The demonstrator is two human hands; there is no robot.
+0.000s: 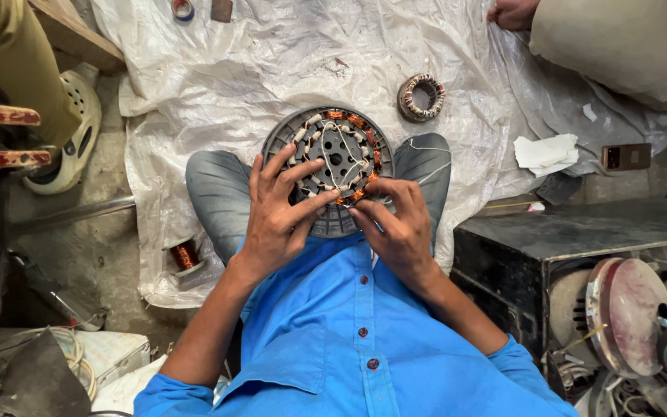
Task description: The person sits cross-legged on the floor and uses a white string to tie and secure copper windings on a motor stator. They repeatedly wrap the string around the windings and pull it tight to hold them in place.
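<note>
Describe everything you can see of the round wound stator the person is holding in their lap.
The stator is a grey metal disc with a perforated centre, ringed by copper-wire coils wrapped in whitish insulation. Thin white threads cross its face. It rests tilted between the knees, over the white plastic sheet. The left hand and right hand both grip its near edge.

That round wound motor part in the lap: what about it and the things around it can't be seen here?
Head view only:
- Stator: near rim hidden by left hand and right hand.
- What the fingertips pinch: too small to tell.
- Another person's hand: cut off by the top edge.
- Copper wire spool: partly hidden by plastic sheet.
</note>
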